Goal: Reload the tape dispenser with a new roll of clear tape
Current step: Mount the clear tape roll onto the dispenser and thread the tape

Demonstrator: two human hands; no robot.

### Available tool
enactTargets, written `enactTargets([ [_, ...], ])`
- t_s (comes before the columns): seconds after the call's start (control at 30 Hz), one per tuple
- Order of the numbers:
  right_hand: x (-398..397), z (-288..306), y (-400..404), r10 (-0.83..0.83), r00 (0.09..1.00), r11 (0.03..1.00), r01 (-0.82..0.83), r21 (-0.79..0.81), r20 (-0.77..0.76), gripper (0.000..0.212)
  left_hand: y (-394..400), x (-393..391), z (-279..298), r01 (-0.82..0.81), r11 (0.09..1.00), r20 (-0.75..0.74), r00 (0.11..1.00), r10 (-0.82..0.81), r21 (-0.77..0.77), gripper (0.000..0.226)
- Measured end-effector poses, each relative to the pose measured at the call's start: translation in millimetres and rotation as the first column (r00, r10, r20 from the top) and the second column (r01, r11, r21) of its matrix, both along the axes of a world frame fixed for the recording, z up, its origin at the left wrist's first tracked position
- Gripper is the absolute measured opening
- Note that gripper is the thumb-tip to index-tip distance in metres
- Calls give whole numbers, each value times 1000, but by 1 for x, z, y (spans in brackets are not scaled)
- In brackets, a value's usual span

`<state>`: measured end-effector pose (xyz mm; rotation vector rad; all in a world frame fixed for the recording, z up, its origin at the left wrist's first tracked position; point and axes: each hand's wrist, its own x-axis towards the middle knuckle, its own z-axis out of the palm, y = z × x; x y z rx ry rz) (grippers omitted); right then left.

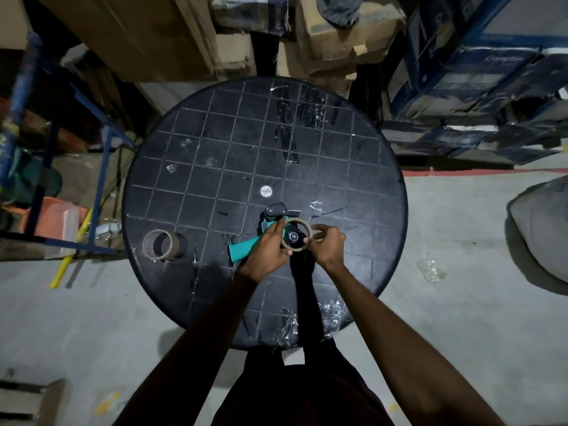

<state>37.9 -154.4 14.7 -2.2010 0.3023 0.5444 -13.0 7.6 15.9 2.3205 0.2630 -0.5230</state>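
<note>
A teal and black tape dispenser [246, 252] lies on the round black table [215, 167], handle pointing toward me and left. A thin brown cardboard core ring [295, 222] sits around the dispenser's black hub. My left hand [270, 250] rests over the dispenser body, with fingers on the ring's left side. My right hand [327, 245] pinches the ring's right edge. A fuller roll of clear tape [161, 244] with a brown core lies on the table's left edge, away from both hands.
Strips and scraps of clear tape stick to the tabletop and its near edge. Cardboard boxes [338, 35] stand behind the table, blue cartons [479, 75] at the right, a blue metal rack [101, 142] at the left. Grey concrete floor surrounds the table.
</note>
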Motion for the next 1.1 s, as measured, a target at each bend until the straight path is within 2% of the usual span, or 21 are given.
enactTargets([
  [0.1,-1,9,-2,241,969,970,-240,-38,52,56,7,2,-1,56,997,25,998,-57,50,106],
  [0.2,1,12,-4,369,923,929,-361,-82,111,72,9,9,4,94,993,33,995,-97,76,100],
  [0.33,5,16,-2,416,903,909,-409,-78,107,74,6,15,5,152,983,30,987,-156,104,94],
  [0.5,4,4,4,360,930,929,-351,-115,69,78,4,14,3,158,976,40,985,-166,147,93],
  [0.67,5,4,9,340,941,926,-335,-175,-2,69,2,18,10,165,975,10,986,-169,148,99],
  [0.83,13,6,4,436,900,880,-432,-196,-24,64,9,26,19,211,973,-52,977,-207,91,101],
  [1.0,8,7,5,557,829,809,-527,-260,53,87,-2,37,19,234,962,-85,971,-224,140,73],
  [1.1,7,9,4,573,817,803,-546,-238,59,78,2,38,16,245,962,-73,969,-238,122,82],
])
